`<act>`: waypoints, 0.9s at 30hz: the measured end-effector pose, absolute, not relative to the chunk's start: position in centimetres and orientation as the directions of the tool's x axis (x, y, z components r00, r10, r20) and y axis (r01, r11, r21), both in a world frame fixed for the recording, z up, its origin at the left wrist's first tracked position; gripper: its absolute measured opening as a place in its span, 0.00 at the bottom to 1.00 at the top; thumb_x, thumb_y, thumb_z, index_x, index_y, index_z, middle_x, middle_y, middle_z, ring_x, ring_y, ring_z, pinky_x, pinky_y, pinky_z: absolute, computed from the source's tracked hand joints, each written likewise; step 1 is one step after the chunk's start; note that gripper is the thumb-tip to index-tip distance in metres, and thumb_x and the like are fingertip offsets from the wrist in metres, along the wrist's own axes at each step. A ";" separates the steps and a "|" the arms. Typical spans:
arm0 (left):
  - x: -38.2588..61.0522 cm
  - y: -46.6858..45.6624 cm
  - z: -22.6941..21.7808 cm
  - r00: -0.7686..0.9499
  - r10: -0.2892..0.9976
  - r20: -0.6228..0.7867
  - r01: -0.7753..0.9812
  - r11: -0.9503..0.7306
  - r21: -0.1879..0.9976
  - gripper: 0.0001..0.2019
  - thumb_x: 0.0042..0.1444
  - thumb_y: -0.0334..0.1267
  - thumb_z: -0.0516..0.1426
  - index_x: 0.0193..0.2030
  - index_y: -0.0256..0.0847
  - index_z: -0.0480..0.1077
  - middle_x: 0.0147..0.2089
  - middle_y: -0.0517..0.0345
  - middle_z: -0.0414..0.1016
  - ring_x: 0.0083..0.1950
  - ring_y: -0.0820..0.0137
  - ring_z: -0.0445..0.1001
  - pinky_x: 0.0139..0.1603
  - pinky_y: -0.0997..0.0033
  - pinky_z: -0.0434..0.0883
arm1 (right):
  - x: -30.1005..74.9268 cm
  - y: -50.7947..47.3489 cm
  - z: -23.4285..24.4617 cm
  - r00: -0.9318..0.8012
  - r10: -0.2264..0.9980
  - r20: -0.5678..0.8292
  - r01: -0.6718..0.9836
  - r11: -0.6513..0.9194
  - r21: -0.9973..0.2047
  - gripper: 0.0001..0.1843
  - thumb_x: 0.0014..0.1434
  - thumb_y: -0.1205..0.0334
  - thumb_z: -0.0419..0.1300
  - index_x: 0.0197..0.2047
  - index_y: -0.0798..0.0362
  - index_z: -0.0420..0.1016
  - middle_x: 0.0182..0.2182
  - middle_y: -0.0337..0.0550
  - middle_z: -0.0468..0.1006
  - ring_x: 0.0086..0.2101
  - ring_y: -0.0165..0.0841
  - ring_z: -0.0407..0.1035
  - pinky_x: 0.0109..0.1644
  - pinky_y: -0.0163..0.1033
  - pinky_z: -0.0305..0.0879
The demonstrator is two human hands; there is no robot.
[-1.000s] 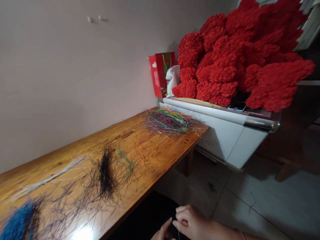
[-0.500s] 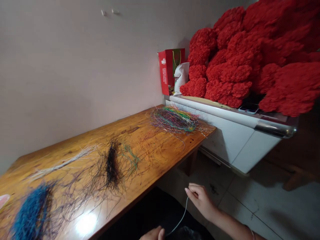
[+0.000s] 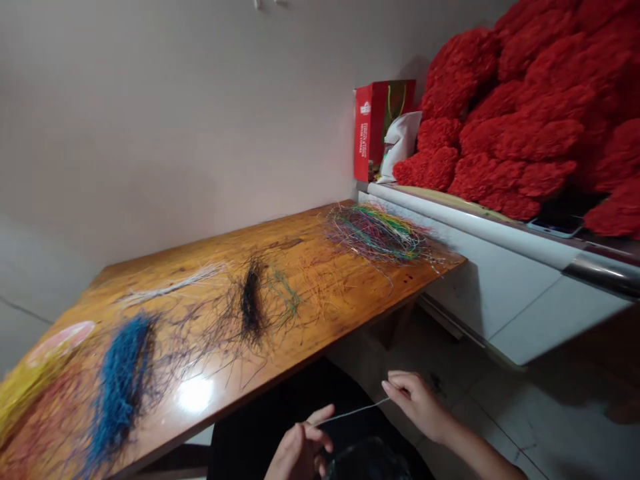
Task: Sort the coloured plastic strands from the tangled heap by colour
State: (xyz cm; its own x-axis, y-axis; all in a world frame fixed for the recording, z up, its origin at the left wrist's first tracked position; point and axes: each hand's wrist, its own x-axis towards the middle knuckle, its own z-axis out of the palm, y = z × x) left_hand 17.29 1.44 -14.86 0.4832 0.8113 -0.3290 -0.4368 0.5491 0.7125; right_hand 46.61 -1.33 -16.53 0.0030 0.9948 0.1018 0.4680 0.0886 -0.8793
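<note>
A thin pale strand of wire or string [image 3: 354,411] stretches nearly straight between my two hands, over my dark-clothed lap. My right hand [image 3: 411,400] pinches its right end between thumb and fingertips, beyond the front edge of the table. Lower down, my left hand [image 3: 300,445] has its fingers bent around the other end, with the index finger reaching out along the strand. A dark glossy object [image 3: 369,459] sits just under the strand at the bottom edge; I cannot make out what it is.
On the wooden table [image 3: 320,333] lie bundles of strands: blue [image 3: 120,380], black [image 3: 251,303], white [image 3: 175,285], yellow [image 3: 35,383] and a multicoloured coil [image 3: 383,230]. Red fluffy bunches [image 3: 520,133] and a red bag [image 3: 367,133] stand on a white cabinet [image 3: 500,287]. A phone [image 3: 555,223] lies there too.
My left hand has risen further into view, and its index finger now extends. The strand, curved and slack before, is now nearly straight. The view has swung left, bringing in the yellow bundle.
</note>
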 end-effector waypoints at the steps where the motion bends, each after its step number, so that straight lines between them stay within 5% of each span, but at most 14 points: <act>1: 17.0 1.5 -14.6 0.467 0.804 -0.369 -0.466 0.578 0.669 0.21 0.51 0.56 0.67 0.35 0.36 0.82 0.57 0.41 0.74 0.36 0.71 0.71 0.28 0.76 0.67 | 46.5 -1.4 -16.1 -0.036 0.995 0.092 0.463 0.098 -0.881 0.29 0.72 0.49 0.49 0.21 0.53 0.50 0.22 0.35 0.55 0.26 0.28 0.53 0.33 0.36 0.49; 9: 16.3 3.2 -10.5 0.407 0.770 -0.491 -0.564 0.634 0.528 0.13 0.59 0.44 0.65 0.47 0.40 0.81 0.70 0.51 0.63 0.31 0.82 0.64 0.30 0.81 0.70 | 46.5 0.2 -11.7 -0.024 0.999 -0.021 0.276 -0.014 -0.961 0.31 0.68 0.41 0.51 0.20 0.51 0.52 0.20 0.36 0.56 0.25 0.29 0.52 0.32 0.37 0.50; 16: 14.7 4.1 -9.2 0.360 0.835 -0.417 -0.721 0.532 0.443 0.10 0.65 0.42 0.60 0.45 0.38 0.80 0.62 0.52 0.72 0.26 0.84 0.55 0.24 0.85 0.62 | 46.0 0.3 -10.0 -0.188 0.957 -0.219 -0.200 -0.256 -0.946 0.24 0.66 0.46 0.57 0.26 0.51 0.56 0.21 0.33 0.51 0.23 0.28 0.43 0.29 0.37 0.43; 22: 11.6 3.6 -6.6 0.212 0.909 -0.359 -0.740 0.389 0.549 0.12 0.63 0.41 0.62 0.45 0.33 0.79 0.56 0.48 0.75 0.26 0.84 0.55 0.24 0.83 0.61 | 45.5 0.5 -9.3 -0.400 0.892 -0.211 -0.086 -0.266 -0.960 0.28 0.65 0.41 0.57 0.25 0.52 0.55 0.23 0.35 0.53 0.24 0.28 0.45 0.30 0.38 0.44; 27: 7.1 4.6 -1.8 -0.121 0.971 -0.204 -0.688 0.066 0.722 0.13 0.61 0.42 0.64 0.48 0.35 0.78 0.50 0.53 0.78 0.25 0.84 0.56 0.23 0.82 0.61 | 44.4 1.4 -11.3 -0.390 0.878 -0.278 -0.121 -0.348 -0.930 0.31 0.61 0.36 0.58 0.24 0.52 0.52 0.21 0.33 0.51 0.22 0.25 0.45 0.28 0.35 0.45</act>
State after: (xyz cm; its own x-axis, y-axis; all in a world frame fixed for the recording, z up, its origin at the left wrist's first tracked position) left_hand 7.13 4.56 -1.83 -0.1213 0.9713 -0.2044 -0.6884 0.0660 0.7223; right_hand 44.43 1.42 -11.35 -0.3896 0.8780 -0.2781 -0.1207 -0.3480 -0.9297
